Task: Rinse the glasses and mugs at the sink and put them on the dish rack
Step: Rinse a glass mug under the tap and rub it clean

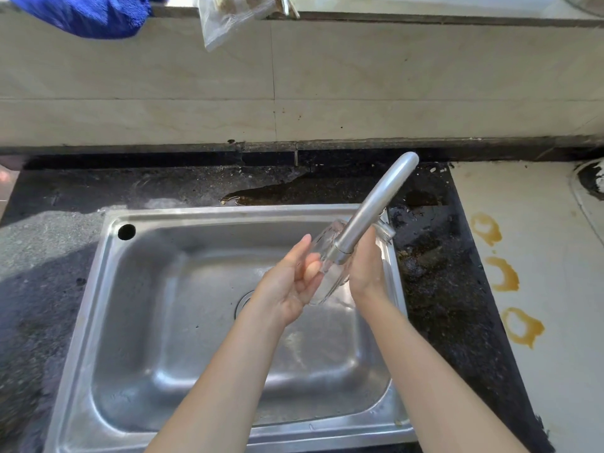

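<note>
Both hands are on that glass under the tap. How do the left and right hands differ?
The left hand shows its palm, fingers straight, pinching the glass against its thumb; the right hand shows its back, curled round the glass with fingers hidden. The left is over the middle of the sink; the right is near its right rim. Both hold the tilted glass under the tap.

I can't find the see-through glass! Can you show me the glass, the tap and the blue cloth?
glass (330,286), head view, its clear lower side.
tap (376,204), head view, the middle of its bent metal pipe.
blue cloth (91,14), head view, the folds hanging over the ledge.
</note>
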